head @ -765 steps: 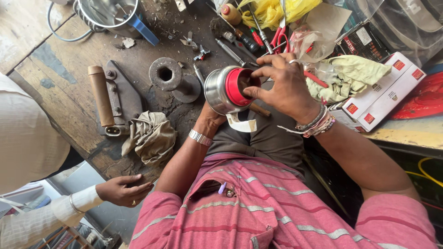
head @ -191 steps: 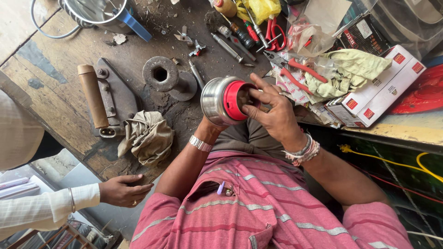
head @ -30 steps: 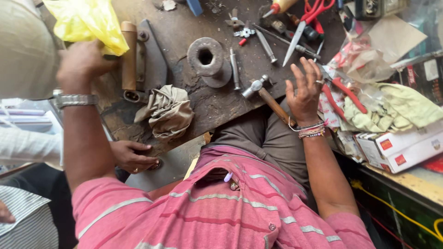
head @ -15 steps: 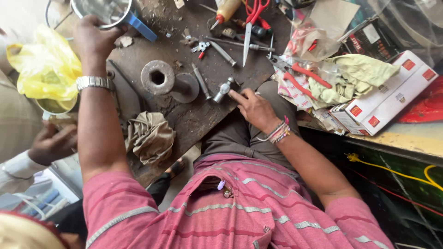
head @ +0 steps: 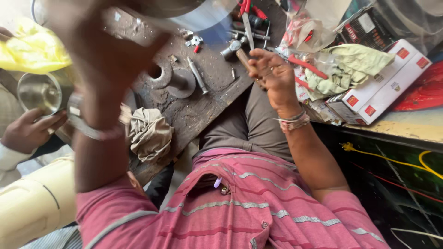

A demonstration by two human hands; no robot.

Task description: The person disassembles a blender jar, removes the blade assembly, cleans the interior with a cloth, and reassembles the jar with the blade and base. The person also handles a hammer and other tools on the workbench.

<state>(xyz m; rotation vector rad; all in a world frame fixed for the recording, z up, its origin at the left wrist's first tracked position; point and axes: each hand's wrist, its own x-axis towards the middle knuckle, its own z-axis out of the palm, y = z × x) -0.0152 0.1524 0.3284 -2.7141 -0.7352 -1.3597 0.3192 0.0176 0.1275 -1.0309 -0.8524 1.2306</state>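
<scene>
**At the worn table, one hand on a hammer, the other raised and blurred**

In the head view, the right hand (head: 272, 74) rests at the near edge of the dark, scuffed table (head: 203, 106), its grip curled loosely about the wooden handle of a small hammer (head: 236, 50) — fingers bent over the shaft, not pressed tight. The hammer's metal head lies just beyond the fingertips, towards the far side of the table. Just to the right of this hand lie red-handled pliers (head: 307, 67) on a crumpled pale green cloth (head: 350, 64), and beyond those a white carton with red squares (head: 387, 80).

The left hand (head: 110, 50) is lifted close to the camera and smeared by motion; something round and metallic shows at its top edge, but whether the grip is closed on it I cannot tell. A metal watch (head: 85, 129) circles the wrist. Behind this hand, on the table, sit a round dark flange (head: 159, 76) with a hole in it and a slim steel rod (head: 197, 76). Below the wrist, a grimy rag (head: 150, 133) hangs over the table's edge.

To the left of the raised arm, another person's hand (head: 30, 133) holds a shiny steel cup (head: 39, 92), with a yellow plastic bag (head: 32, 48) just above it.
</scene>
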